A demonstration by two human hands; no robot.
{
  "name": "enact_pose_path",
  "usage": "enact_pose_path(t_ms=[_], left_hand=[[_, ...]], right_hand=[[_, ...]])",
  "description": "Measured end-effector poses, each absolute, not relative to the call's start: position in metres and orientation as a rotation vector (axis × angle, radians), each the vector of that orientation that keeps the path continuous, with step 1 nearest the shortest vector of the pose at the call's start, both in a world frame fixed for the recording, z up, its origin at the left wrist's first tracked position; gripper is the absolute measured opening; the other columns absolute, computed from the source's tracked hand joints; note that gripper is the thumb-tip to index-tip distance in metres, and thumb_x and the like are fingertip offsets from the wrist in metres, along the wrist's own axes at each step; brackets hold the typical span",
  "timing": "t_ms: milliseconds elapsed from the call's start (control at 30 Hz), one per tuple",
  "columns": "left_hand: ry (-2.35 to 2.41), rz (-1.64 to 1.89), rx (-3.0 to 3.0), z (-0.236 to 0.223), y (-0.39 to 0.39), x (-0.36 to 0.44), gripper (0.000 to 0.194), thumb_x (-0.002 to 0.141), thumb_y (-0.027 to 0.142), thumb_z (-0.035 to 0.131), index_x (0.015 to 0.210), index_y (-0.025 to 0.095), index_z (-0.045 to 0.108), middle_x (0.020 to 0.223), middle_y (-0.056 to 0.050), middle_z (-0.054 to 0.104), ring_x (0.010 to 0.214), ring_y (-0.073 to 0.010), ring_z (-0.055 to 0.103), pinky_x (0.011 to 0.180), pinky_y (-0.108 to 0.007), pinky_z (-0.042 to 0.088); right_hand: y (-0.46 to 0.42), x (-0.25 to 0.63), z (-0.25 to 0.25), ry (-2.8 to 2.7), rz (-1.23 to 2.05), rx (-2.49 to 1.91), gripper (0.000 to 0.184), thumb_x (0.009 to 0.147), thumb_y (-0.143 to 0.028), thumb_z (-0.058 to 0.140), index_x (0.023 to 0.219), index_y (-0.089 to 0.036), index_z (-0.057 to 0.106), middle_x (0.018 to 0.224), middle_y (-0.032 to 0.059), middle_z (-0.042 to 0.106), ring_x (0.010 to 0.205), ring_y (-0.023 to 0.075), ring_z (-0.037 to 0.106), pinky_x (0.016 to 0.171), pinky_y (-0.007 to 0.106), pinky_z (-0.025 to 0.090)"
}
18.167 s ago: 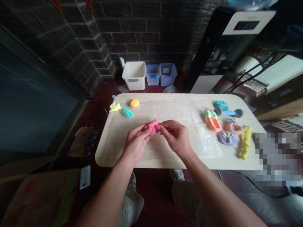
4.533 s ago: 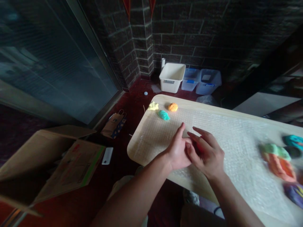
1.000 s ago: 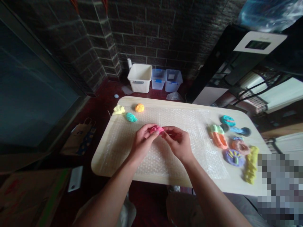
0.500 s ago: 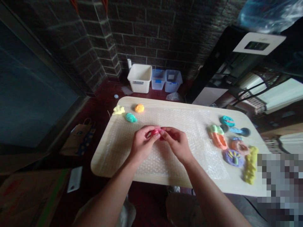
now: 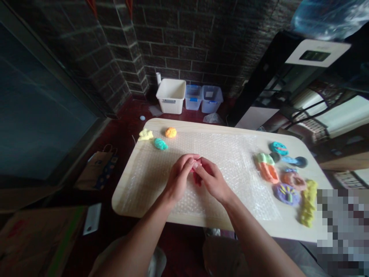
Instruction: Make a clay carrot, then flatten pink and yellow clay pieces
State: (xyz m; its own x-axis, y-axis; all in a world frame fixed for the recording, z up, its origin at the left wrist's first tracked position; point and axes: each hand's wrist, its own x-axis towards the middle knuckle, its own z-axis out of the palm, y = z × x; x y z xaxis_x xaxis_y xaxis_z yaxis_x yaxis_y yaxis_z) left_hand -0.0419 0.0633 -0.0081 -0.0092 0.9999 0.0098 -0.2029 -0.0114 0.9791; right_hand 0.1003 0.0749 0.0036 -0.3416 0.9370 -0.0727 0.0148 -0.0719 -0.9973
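Over the middle of the bubble wrap (image 5: 155,184), my left hand (image 5: 180,177) and my right hand (image 5: 211,177) meet at the fingertips. Both are closed around a small lump of reddish-pink modelling clay (image 5: 194,169). Fingers and thumbs hide most of that lump, so its shape cannot be made out. My two thumbs press side by side on top of it. Beyond my left hand lie a teal clay lump (image 5: 160,144), an orange one (image 5: 171,132) and a pale yellow one (image 5: 145,134).
Shaped clay pieces fill the right end of the table (image 5: 184,219): an orange and green one (image 5: 268,171), a purple disc (image 5: 286,194), a yellow strip (image 5: 309,204), a teal round (image 5: 279,148) and a grey-blue dumbbell shape (image 5: 290,160). Bins (image 5: 171,96) stand by the wall.
My hands have drawn closer together, and my left hand has turned inward. The pink clay, plainly seen before, is now mostly covered by my fingers.
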Motion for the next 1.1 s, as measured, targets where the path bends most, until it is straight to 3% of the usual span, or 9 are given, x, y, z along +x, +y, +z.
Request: enact_pose_path(t_ms=[100,167,267,433,600,767,967,1100], left_hand=[[1.172,1.388,1.168,-0.002,0.059,-0.038,0.037,0.1,0.054,0.063,0.102,0.022,0.081,0.101,-0.008,0.078,0.096,-0.0247,0.071,0.087,-0.033,0.054],[1.197,1.408,1.155,0.001,0.056,-0.037,0.035,0.096,0.055,0.069,0.092,0.022,0.079,0.084,-0.004,0.075,0.075,-0.0195,0.069,0.071,-0.03,0.054],[1.171,1.364,0.999,0.002,0.055,-0.038,0.04,0.094,0.057,0.072,0.074,0.021,0.07,0.053,0.004,0.056,0.041,-0.0113,0.048,0.044,-0.027,0.04],[1.164,1.586,0.625,0.007,0.07,-0.047,0.046,0.079,0.053,0.088,0.063,0.018,0.062,0.062,0.001,0.062,0.052,-0.0109,0.057,0.049,-0.024,0.044],[1.051,1.45,0.446,0.011,0.078,-0.049,0.061,0.071,0.058,0.092,0.052,0.018,0.049,0.047,0.005,0.046,0.038,-0.005,0.039,0.037,-0.021,0.018],[1.006,1.307,0.41,0.012,0.073,-0.043,0.072,0.073,0.065,0.087,0.048,0.021,0.036,0.041,0.007,0.036,0.032,-0.0041,0.032,0.035,-0.021,0.014],[0.924,1.227,0.272,0.011,0.074,-0.046,0.064,0.081,0.065,0.078,0.054,0.021,0.039,0.045,0.007,0.039,0.033,-0.0053,0.032,0.035,-0.021,0.017],[0.829,1.227,0.18,0.01,0.076,-0.048,0.047,0.09,0.06,0.064,0.071,0.017,0.063,0.066,-0.003,0.064,0.054,-0.0142,0.062,0.05,-0.026,0.048]], right_hand=[[0.07,0.093,0.003,-1.398,1.581,-1.049,0.051,0.096,-0.07,0.064,0.092,-0.02,0.066,0.069,-0.0007,0.061,0.057,0.0141,0.053,0.054,0.028,0.042],[0.067,0.09,0.002,-1.335,1.705,-1.029,0.056,0.096,-0.074,0.06,0.092,-0.019,0.069,0.07,0.0009,0.063,0.058,0.015,0.055,0.055,0.029,0.043],[0.065,0.091,-0.001,-1.294,1.849,-0.995,0.072,0.097,-0.083,0.046,0.08,-0.018,0.072,0.067,0.0051,0.066,0.06,0.0179,0.06,0.057,0.031,0.045],[0.073,0.1,-0.003,-1.266,1.613,-1.094,0.075,0.094,-0.084,0.05,0.067,-0.018,0.073,0.065,0.008,0.069,0.06,0.0191,0.06,0.061,0.034,0.047],[0.077,0.102,-0.001,-1.138,1.535,-1.099,0.071,0.095,-0.08,0.054,0.066,-0.018,0.072,0.064,0.0076,0.067,0.057,0.0198,0.06,0.059,0.035,0.047],[0.072,0.099,-0.001,-1.317,1.445,-1.107,0.059,0.099,-0.069,0.057,0.074,-0.019,0.072,0.068,0.0063,0.068,0.063,0.0207,0.061,0.063,0.036,0.049],[0.071,0.101,-0.003,-1.349,1.247,-1.096,0.038,0.102,-0.057,0.06,0.099,-0.022,0.074,0.09,0.0071,0.072,0.083,0.0238,0.066,0.068,0.035,0.051],[0.073,0.103,-0.005,-1.379,1.128,-1.146,0.029,0.1,-0.049,0.066,0.111,-0.023,0.072,0.102,0.0086,0.072,0.092,0.0256,0.068,0.073,0.037,0.054]])
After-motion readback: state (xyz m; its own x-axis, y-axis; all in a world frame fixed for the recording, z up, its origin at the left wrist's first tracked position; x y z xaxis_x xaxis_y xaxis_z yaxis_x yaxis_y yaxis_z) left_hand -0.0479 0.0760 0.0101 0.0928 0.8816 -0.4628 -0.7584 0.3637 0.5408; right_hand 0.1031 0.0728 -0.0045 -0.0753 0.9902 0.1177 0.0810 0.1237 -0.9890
